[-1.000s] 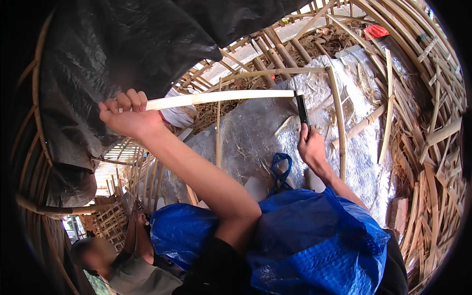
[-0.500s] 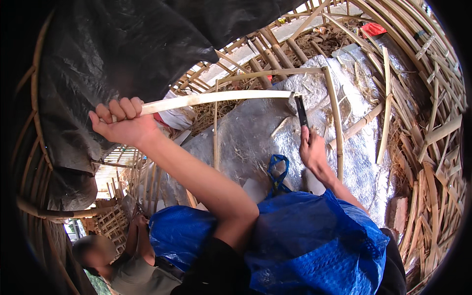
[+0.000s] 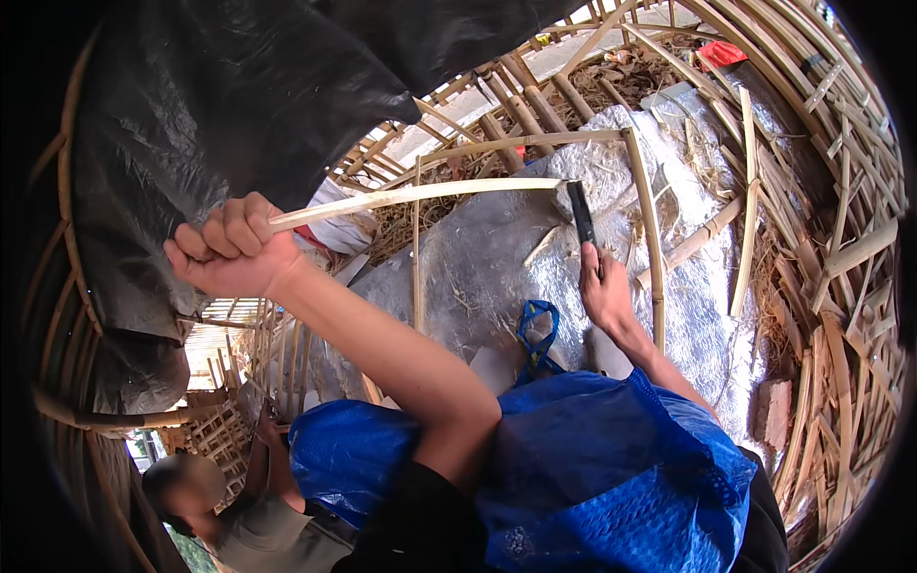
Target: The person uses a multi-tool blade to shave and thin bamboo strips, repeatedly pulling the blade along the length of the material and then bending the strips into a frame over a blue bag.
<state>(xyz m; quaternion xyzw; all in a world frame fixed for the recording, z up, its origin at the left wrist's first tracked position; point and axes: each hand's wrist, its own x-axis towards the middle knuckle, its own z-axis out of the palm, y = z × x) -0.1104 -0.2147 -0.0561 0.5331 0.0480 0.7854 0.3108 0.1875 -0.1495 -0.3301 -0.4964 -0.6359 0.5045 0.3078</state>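
- One pale strip [image 3: 420,194] — end clenched in left hand [image 3: 232,244].
- Right hand [image 3: 605,289]: fingers wrapped around black tool [image 3: 580,215], tip at strip's far end.
- Blue sheet [image 3: 611,458] below, creased.

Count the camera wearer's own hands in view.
2: the left hand, at the left, gripping the pale strip; the right hand, right of centre, gripping the black-handled tool.

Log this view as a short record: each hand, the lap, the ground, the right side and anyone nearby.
Left hand: closed on one end of a pale strip
Right hand: gripping a black tool at the strip's far end
Lap: blue sheet
Ground: silvery sheet
Right side: bamboo pieces
Nearby: another person, lower left
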